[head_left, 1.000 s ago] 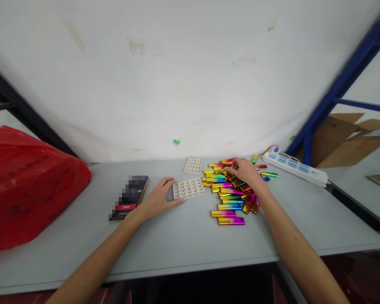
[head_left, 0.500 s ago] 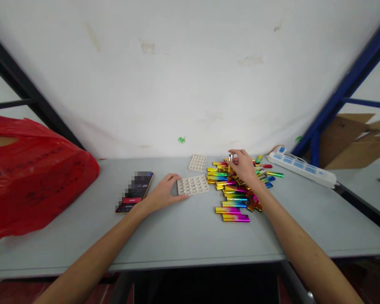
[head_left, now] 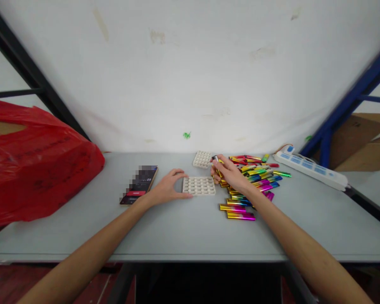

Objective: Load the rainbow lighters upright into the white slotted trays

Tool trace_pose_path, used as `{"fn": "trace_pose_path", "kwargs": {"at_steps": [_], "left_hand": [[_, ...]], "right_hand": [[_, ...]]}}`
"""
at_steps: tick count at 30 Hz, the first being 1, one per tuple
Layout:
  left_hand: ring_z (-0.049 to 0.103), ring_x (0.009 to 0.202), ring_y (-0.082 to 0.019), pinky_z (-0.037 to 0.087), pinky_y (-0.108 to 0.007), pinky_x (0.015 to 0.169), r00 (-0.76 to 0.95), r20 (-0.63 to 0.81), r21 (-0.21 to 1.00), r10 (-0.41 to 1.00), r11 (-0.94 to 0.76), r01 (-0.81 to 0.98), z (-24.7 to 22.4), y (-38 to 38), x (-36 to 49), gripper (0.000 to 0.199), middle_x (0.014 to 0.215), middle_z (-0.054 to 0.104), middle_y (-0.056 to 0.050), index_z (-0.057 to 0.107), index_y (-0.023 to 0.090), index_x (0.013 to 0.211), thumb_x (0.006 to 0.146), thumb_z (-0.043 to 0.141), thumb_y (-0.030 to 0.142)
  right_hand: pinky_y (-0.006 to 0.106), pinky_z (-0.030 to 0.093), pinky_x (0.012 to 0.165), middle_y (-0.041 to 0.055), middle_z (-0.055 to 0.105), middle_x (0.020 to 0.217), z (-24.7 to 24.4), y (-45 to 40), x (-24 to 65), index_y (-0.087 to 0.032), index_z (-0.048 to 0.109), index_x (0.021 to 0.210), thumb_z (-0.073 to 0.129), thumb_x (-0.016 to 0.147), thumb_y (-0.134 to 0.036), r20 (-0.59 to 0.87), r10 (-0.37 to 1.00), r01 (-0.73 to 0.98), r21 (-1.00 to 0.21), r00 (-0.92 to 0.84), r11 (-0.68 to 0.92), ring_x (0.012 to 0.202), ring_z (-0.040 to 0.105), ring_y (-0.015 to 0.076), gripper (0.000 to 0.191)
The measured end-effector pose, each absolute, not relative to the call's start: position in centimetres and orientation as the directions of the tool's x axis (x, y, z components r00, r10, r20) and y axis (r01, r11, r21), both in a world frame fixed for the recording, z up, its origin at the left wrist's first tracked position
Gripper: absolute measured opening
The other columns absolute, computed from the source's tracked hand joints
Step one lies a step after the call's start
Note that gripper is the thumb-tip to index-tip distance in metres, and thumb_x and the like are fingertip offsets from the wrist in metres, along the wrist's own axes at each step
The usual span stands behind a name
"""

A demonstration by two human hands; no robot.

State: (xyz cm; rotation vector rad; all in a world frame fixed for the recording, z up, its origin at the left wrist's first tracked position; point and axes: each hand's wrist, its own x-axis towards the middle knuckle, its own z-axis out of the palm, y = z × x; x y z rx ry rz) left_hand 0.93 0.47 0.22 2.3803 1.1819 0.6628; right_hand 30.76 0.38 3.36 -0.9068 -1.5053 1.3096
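My left hand (head_left: 168, 188) spans the left end of a white tray (head_left: 199, 194) with rows of round-ended holes, fingers at its far edge and thumb at its near edge. Pinched upright in my right hand (head_left: 230, 174) is a lighter (head_left: 215, 158), its metal top showing above the fingers. That hand is just beyond the tray's right end. A loose pile of shiny multicoloured lighters (head_left: 262, 174) spreads under and beside my right hand, which partly hides it. Behind the first tray lies a second white tray (head_left: 202, 159), also with rows of holes.
A phone (head_left: 141, 183) lies left of my left hand. The large red plastic bag (head_left: 44, 169) stands at the far left. At the right are a white power strip (head_left: 313, 169), a blue frame post (head_left: 325, 147) and a cardboard box (head_left: 354, 147). A wall (head_left: 190, 84) closes the back.
My right hand has moved left from over the pile to the tray's right end, carrying the lighter. My left hand stays at the tray, which now lies straighter. The view has shifted slightly.
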Motion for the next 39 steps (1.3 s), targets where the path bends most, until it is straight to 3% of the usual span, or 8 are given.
{"fn": "trace_pose_path", "kwargs": {"at_steps": [2,4,9,14,21,32,39], "left_hand": [[0.064,0.145,-0.038,0.048,-0.053,0.131,0.527,0.241,0.531,0.815,-0.565,0.632,0.2,0.2,1.1,0.074,0.154,0.062,-0.014,0.074,0.024,0.133,0.079,0.091,0.072],[0.063,0.146,-0.038,0.047,-0.053,0.132,0.533,0.251,0.521,0.808,-0.576,0.629,0.2,-0.1,1.2,0.072,0.156,0.061,-0.016,0.073,0.023,0.131,0.079,0.093,0.069],[0.063,0.144,-0.038,0.05,-0.053,0.129,0.578,0.263,0.512,0.772,-0.62,0.595,0.4,-0.6,1.8,0.065,0.151,0.064,-0.014,0.07,0.024,0.125,0.079,0.093,0.064],[0.066,0.139,-0.037,0.051,-0.053,0.127,0.536,0.293,0.536,0.791,-0.601,0.594,-0.1,-0.5,2.7,0.063,0.145,0.065,-0.014,0.068,0.023,0.127,0.084,0.089,0.063],[0.065,0.138,-0.036,0.051,-0.055,0.127,0.5,0.308,0.55,0.81,-0.58,0.601,-1.1,0.2,3.9,0.065,0.146,0.062,-0.014,0.067,0.023,0.136,0.089,0.085,0.065],[0.063,0.14,-0.036,0.05,-0.054,0.129,0.559,0.289,0.525,0.777,-0.617,0.586,-0.7,2.6,4.4,0.067,0.145,0.062,-0.012,0.069,0.024,0.133,0.084,0.09,0.064],[0.058,0.15,-0.039,0.045,-0.056,0.132,0.538,0.284,0.538,0.793,-0.597,0.596,-0.5,2.2,4.1,0.079,0.153,0.062,-0.016,0.064,0.022,0.14,0.081,0.091,0.066]], "right_hand": [[0.025,0.038,0.049,-0.0114,0.046,0.067,3.2,-0.1,29.9,-0.029,0.053,0.101,0.07,0.091,-0.084,0.136,0.936,0.011,-0.989,-0.326,0.147,0.051,0.036,0.0115,0.058],[0.026,0.032,0.048,-0.0105,0.04,0.064,3.0,-0.3,29.3,-0.028,0.053,0.093,0.063,0.093,-0.087,0.17,0.945,0.119,-0.971,-0.28,0.21,0.052,0.034,0.0124,0.059],[0.03,0.03,0.057,-0.0041,0.041,0.061,2.8,-0.4,28.7,-0.026,0.043,0.066,0.054,0.097,-0.087,0.367,0.92,0.371,-0.843,-0.134,0.39,0.061,0.039,0.0143,0.069],[0.032,0.024,0.06,-0.0045,0.03,0.059,2.5,-0.2,28.6,-0.027,0.03,0.061,0.054,0.096,-0.076,0.403,0.915,0.453,-0.812,-0.024,0.369,0.061,0.031,0.0136,0.064],[0.032,0.026,0.061,-0.0034,0.039,0.059,2.3,0.0,28.5,-0.027,0.035,0.062,0.054,0.093,-0.054,0.406,0.914,0.481,-0.799,-0.014,0.362,0.062,0.037,0.0153,0.045],[0.032,0.026,0.061,-0.0043,0.033,0.059,2.3,-0.4,28.4,-0.027,0.031,0.062,0.053,0.098,-0.074,0.449,0.893,0.474,-0.779,-0.037,0.411,0.061,0.032,0.0146,0.063],[0.032,0.026,0.06,-0.0032,0.038,0.058,2.0,-0.1,28.8,-0.028,0.033,0.062,0.053,0.096,-0.057,0.434,0.9,0.525,-0.76,-0.025,0.382,0.061,0.035,0.0154,0.049]]}}
